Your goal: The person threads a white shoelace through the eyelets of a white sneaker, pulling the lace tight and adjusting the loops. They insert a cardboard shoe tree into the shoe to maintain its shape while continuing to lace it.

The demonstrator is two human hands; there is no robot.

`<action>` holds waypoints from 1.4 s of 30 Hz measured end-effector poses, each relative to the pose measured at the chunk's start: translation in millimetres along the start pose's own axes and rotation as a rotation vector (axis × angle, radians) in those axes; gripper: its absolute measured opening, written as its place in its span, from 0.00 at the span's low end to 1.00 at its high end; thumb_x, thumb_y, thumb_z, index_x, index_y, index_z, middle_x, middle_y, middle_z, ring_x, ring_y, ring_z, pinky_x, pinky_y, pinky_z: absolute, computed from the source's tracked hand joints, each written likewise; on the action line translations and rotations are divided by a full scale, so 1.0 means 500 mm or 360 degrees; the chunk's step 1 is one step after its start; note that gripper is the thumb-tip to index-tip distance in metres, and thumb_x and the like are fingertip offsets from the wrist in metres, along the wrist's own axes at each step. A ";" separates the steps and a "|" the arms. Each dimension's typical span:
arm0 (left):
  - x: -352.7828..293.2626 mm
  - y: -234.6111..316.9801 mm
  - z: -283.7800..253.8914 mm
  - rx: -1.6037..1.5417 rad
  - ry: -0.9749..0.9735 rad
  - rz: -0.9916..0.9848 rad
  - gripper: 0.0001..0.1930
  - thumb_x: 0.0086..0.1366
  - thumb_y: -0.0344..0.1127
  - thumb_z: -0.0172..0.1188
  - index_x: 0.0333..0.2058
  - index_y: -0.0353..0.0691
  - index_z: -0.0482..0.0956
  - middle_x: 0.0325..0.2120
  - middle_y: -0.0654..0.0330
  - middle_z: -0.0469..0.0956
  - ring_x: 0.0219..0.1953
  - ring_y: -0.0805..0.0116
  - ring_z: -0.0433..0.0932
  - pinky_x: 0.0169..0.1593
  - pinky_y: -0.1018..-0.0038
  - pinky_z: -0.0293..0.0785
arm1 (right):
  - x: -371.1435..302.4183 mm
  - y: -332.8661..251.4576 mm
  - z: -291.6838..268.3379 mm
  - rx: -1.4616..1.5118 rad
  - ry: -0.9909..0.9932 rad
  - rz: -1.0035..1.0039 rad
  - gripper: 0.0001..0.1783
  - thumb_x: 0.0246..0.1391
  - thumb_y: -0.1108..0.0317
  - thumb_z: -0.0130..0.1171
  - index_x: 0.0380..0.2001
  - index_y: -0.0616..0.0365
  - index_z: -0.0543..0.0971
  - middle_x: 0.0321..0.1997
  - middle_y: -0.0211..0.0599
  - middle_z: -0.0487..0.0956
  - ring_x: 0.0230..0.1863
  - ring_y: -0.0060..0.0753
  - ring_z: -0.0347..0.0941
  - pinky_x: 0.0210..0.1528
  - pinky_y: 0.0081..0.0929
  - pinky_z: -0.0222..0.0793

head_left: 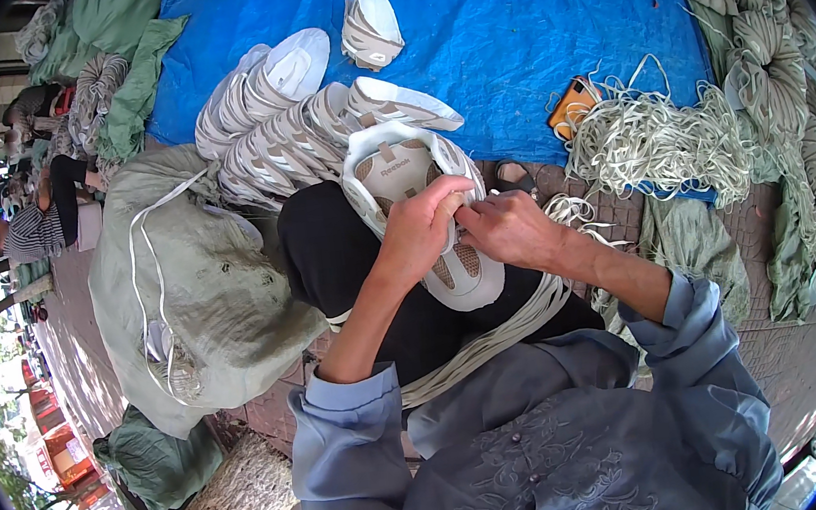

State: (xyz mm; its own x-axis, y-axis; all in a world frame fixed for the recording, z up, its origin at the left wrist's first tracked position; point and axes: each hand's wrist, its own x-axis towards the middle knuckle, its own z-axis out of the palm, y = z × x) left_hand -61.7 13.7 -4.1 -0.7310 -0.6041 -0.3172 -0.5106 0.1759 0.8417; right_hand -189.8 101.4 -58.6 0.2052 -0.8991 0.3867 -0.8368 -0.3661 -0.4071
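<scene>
A white and beige shoe upper [464, 274] rests across my knees, its padded collar pointing away from me. My left hand [418, 234] is closed over the middle of it, thumb and forefinger pinching at the lacing edge. Right beside it, my right hand [514, 231] is closed in a pinch, fingertips nearly touching the left ones. What lies between the right fingertips is too small to make out. Across my lap below the upper runs a bundle of pale flat shoelaces [498, 335].
Stacked shoe uppers [280, 144] lie ahead on a blue tarp [501, 13], with one upper [371, 27] apart. A heap of shoelaces [657, 146] and an orange-brown case [572, 107] are at right. A grey-green sack [203, 309] sits left; a person [32, 222] sits beyond.
</scene>
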 end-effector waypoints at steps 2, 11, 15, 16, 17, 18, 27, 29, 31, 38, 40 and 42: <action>-0.004 -0.001 0.001 -0.0124 0.0063 0.0018 0.11 0.61 0.31 0.46 0.40 0.41 0.74 0.26 0.63 0.75 0.28 0.78 0.70 0.36 0.80 0.67 | 0.005 -0.007 -0.010 -0.0013 -0.0106 0.0072 0.05 0.37 0.70 0.52 0.21 0.59 0.70 0.14 0.34 0.72 0.16 0.33 0.73 0.16 0.30 0.67; -0.008 -0.008 0.024 0.0206 0.0268 0.0240 0.13 0.60 0.31 0.48 0.44 0.45 0.70 0.24 0.48 0.75 0.27 0.51 0.75 0.31 0.65 0.70 | 0.042 -0.001 -0.047 0.0116 -0.0714 0.0159 0.06 0.35 0.69 0.56 0.19 0.59 0.74 0.17 0.40 0.75 0.19 0.42 0.74 0.22 0.36 0.70; -0.004 -0.014 0.023 0.0364 0.0257 0.0276 0.12 0.60 0.33 0.47 0.44 0.46 0.70 0.21 0.48 0.74 0.26 0.48 0.74 0.29 0.61 0.69 | 0.021 -0.026 -0.033 0.0293 -0.0438 0.0280 0.07 0.34 0.68 0.57 0.19 0.59 0.74 0.17 0.40 0.75 0.20 0.41 0.74 0.23 0.35 0.71; -0.002 -0.016 0.023 0.0356 0.0255 0.0279 0.12 0.60 0.33 0.47 0.44 0.46 0.70 0.21 0.48 0.74 0.26 0.48 0.74 0.29 0.60 0.68 | 0.018 -0.029 -0.030 0.0322 -0.0399 0.0351 0.07 0.34 0.68 0.57 0.19 0.59 0.74 0.17 0.40 0.75 0.20 0.41 0.74 0.23 0.35 0.71; -0.002 -0.019 0.024 0.0336 0.0254 0.0294 0.12 0.60 0.34 0.47 0.44 0.46 0.70 0.20 0.48 0.74 0.25 0.48 0.74 0.29 0.60 0.68 | 0.016 -0.032 -0.029 0.0326 -0.0378 0.0313 0.07 0.34 0.68 0.57 0.19 0.59 0.74 0.17 0.40 0.75 0.20 0.41 0.74 0.23 0.35 0.71; -0.002 -0.021 0.025 0.0342 0.0254 0.0267 0.12 0.61 0.34 0.47 0.44 0.46 0.70 0.20 0.48 0.74 0.25 0.48 0.74 0.29 0.60 0.68 | 0.017 -0.032 -0.030 0.0313 -0.0400 0.0313 0.07 0.34 0.68 0.57 0.19 0.58 0.74 0.17 0.40 0.75 0.20 0.41 0.74 0.23 0.35 0.71; -0.013 -0.019 0.026 0.0293 0.0355 0.0301 0.12 0.60 0.33 0.47 0.43 0.45 0.70 0.22 0.47 0.74 0.26 0.49 0.74 0.29 0.62 0.69 | 0.039 -0.018 -0.036 0.0069 -0.0665 0.0230 0.06 0.33 0.66 0.57 0.19 0.55 0.75 0.14 0.37 0.74 0.18 0.40 0.74 0.21 0.35 0.70; -0.016 -0.018 0.026 0.0177 0.0372 0.0265 0.12 0.60 0.32 0.47 0.43 0.45 0.71 0.23 0.47 0.74 0.26 0.50 0.74 0.29 0.63 0.69 | 0.027 -0.023 -0.028 0.0079 -0.0497 0.0256 0.06 0.34 0.66 0.57 0.19 0.54 0.75 0.14 0.36 0.74 0.18 0.38 0.74 0.20 0.34 0.69; -0.016 -0.020 0.025 0.0175 0.0375 0.0276 0.12 0.60 0.31 0.47 0.43 0.44 0.71 0.23 0.48 0.74 0.26 0.51 0.75 0.29 0.65 0.70 | 0.014 -0.021 -0.019 0.0065 -0.0400 0.0271 0.06 0.35 0.66 0.58 0.20 0.54 0.75 0.15 0.35 0.74 0.19 0.36 0.74 0.20 0.32 0.69; -0.018 -0.032 0.022 -0.0203 0.0504 0.0269 0.11 0.62 0.29 0.45 0.42 0.41 0.71 0.22 0.51 0.75 0.23 0.59 0.75 0.28 0.71 0.70 | 0.009 0.004 0.003 0.0226 -0.0100 0.0246 0.10 0.33 0.64 0.62 0.18 0.53 0.72 0.13 0.32 0.71 0.19 0.33 0.70 0.21 0.34 0.63; -0.023 -0.033 0.020 -0.0332 0.0561 0.0195 0.09 0.61 0.27 0.45 0.39 0.39 0.72 0.23 0.52 0.75 0.23 0.60 0.75 0.28 0.72 0.70 | 0.008 0.004 0.004 0.0264 -0.0059 0.0229 0.11 0.33 0.65 0.62 0.18 0.54 0.71 0.13 0.32 0.69 0.18 0.33 0.70 0.20 0.33 0.62; -0.024 -0.033 0.014 -0.0225 0.0515 0.0167 0.08 0.60 0.27 0.46 0.37 0.37 0.73 0.25 0.52 0.74 0.23 0.60 0.75 0.28 0.71 0.71 | 0.007 0.004 0.003 0.0283 -0.0016 0.0187 0.12 0.32 0.65 0.63 0.18 0.55 0.70 0.13 0.32 0.68 0.18 0.33 0.69 0.20 0.33 0.62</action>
State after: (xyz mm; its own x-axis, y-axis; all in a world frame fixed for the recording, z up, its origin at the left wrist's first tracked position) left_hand -47.7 23.4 -17.0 -0.5837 -0.8069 -0.0902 -0.3561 0.1546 0.9216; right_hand -190.0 97.2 -59.4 0.1173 -0.9400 0.3203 -0.7526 -0.2946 -0.5889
